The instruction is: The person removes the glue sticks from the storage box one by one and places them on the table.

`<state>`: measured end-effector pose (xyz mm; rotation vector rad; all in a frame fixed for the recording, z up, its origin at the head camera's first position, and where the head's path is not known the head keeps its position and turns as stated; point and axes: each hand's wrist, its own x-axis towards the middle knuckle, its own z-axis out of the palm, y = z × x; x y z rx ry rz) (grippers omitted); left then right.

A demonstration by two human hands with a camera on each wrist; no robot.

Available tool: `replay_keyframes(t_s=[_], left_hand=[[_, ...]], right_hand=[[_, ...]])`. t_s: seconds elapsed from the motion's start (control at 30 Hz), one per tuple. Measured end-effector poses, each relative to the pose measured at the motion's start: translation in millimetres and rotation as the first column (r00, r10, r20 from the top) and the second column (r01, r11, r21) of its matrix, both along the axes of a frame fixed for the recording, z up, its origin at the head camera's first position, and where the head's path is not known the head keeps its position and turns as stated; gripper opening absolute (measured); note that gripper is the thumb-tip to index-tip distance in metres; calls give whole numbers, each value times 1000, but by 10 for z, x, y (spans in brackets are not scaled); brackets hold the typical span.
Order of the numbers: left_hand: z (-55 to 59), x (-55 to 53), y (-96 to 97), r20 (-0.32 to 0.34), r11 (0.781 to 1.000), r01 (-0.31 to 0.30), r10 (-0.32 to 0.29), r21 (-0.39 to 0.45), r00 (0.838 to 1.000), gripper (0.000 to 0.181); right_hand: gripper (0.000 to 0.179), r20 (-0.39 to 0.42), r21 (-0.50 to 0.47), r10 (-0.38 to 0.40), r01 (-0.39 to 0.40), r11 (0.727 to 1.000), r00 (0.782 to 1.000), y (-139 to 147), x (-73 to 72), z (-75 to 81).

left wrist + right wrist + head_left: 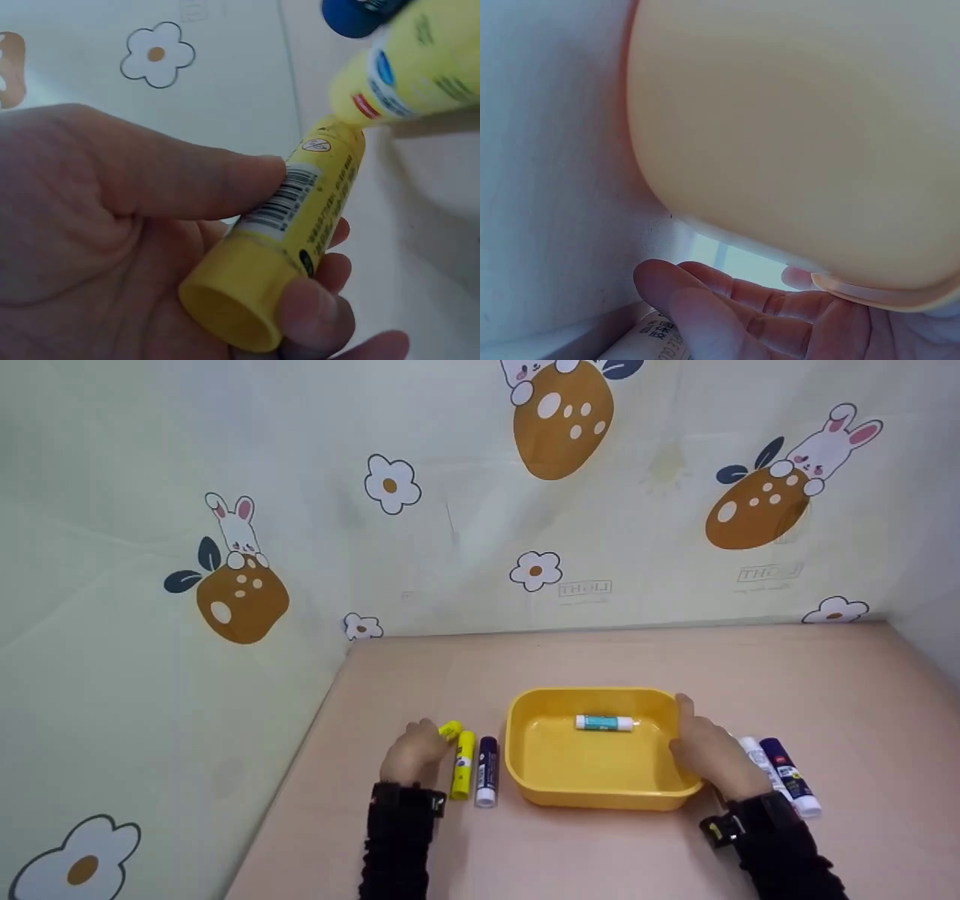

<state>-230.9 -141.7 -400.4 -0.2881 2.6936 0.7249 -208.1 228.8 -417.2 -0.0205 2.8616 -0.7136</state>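
In the left wrist view, a yellow glue stick (289, 225) with a barcode label is gripped between thumb and fingers of my left hand (414, 751). Its end overlaps a second yellow glue stick (463, 765), which lies on the table beside a dark purple glue stick (487, 772). My right hand (712, 754) holds the right rim of a yellow plastic tray (600, 796), thumb over the inside and fingers outside and below the rim. Inside the tray, toward its back, rests a white and teal glue stick (604, 723).
Right of the tray, partly behind my right hand, lie a white glue stick (763, 761) and a dark blue one (791, 776). The pinkish table (435, 675) meets a wall covering (450, 555) with rabbits and flowers at its back and left.
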Motion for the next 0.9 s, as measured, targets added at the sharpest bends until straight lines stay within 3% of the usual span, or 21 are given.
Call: replay_keyframes(t_s=[0.27, 0.5, 0.63, 0.73, 0.9], left_hand=[[-52, -4, -17, 52, 998, -55, 53, 41, 997, 46], [-84, -6, -12, 85, 999, -50, 48, 21, 995, 43], [-93, -6, -1, 93, 996, -60, 54, 62, 994, 61], [-93, -1, 10, 92, 995, -37, 28, 91, 995, 74], [-98, 2, 35, 76, 996, 37, -43, 81, 996, 71]], right_hand=[[69, 17, 2, -11, 11, 1000, 1000, -16, 2, 2], [69, 51, -15, -26, 26, 1000, 998, -10, -1, -2], [69, 56, -13, -29, 30, 999, 998, -6, -9, -2], [69, 65, -15, -34, 35, 999, 997, -6, -11, -2], [68, 25, -3, -14, 14, 1000, 1000, 8, -7, -6]])
